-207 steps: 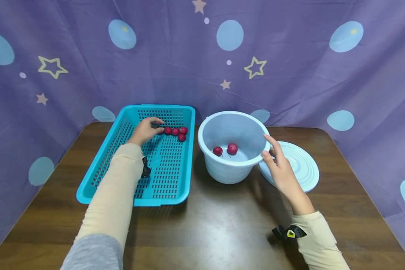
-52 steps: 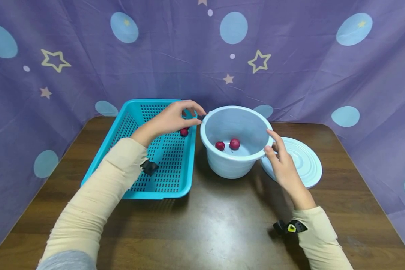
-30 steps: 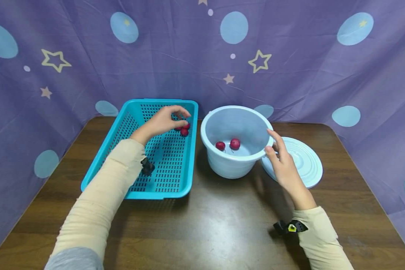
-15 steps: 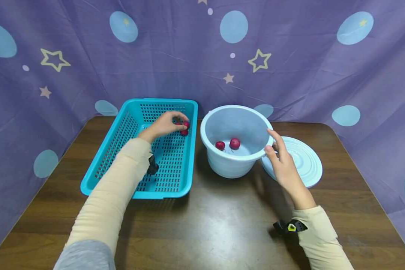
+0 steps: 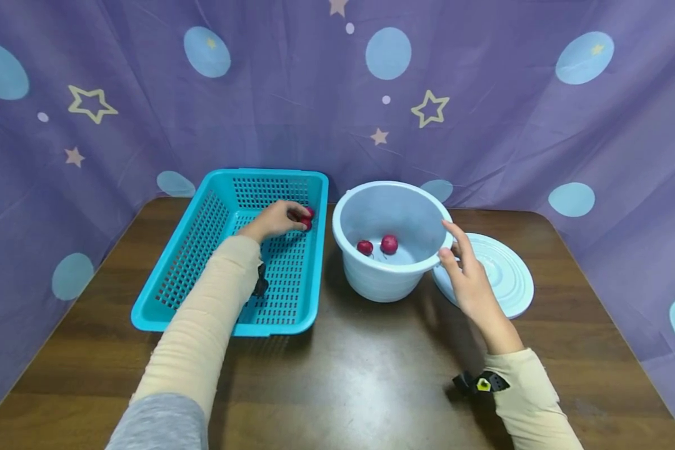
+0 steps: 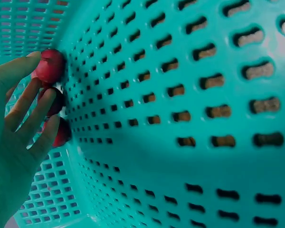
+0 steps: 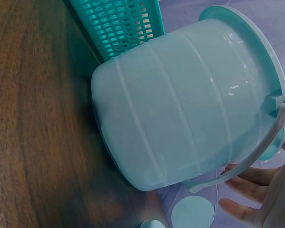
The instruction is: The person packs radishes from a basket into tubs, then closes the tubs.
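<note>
Left hand: thumb and fingers at the round red items in the turquoise basket, whether pinching one, cannot tell | Right hand: holds pale bucket by its rim; two red pieces lie inside, left of its fingertips | Lid: just beside that hand, table beneath.

1. Shows a pale bucket side-on, with its base on a brown tabletop (turned sideways by the camera's tilt).
2. Reveals raised bands around its wall and a curved handle attached near the rim.
3. Catches the right hand at the rim, partly cut off, with fingers behind the handle.
4. Includes a green perforated basket, partly behind the bucket, and purple cloth.
</note>
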Motion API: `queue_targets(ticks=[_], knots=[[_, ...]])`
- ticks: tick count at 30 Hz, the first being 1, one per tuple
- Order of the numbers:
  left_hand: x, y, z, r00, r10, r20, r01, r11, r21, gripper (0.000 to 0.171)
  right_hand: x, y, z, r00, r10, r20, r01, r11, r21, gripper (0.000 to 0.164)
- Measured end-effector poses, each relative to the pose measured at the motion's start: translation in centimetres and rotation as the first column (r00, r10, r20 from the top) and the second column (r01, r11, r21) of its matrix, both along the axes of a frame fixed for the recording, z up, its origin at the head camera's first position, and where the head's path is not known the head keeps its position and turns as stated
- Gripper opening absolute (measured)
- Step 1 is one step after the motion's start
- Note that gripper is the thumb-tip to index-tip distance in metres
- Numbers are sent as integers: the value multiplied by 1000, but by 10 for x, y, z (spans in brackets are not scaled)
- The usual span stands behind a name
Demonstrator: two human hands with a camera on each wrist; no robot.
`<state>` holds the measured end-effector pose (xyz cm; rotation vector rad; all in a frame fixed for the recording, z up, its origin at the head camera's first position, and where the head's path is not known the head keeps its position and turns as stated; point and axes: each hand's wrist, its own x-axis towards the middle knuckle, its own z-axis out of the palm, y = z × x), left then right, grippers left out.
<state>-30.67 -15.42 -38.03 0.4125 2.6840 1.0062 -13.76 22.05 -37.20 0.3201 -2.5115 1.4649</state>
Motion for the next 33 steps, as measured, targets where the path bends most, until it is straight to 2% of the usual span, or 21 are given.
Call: queue_targets(ticks=[4,9,18,25,33], knots=[[0,-2,-4,1000,0,-6,0,1000,-23,35,1,-1,0,1000,-3,-10,3,1000,-3,52],[-1,1,-8,999,-33,-22,32,999,-44,41,-1,0,-1,1000,-8,-17,8,1000,-1,51],[-2,6,-11,998,-46,-43,42,996,-82,27,-2,0,-1,1000,-9,-16,9,1000,3,52],[-3,7,-11,998,-43,-46,39,995,-88,25,-2,1,0,1000,-10,-18,10,1000,5,52],[-3,5,-11,998,-54,-29,52,997,-56,24,-1,1,0,1000,-8,-8,8,1000,2,52]])
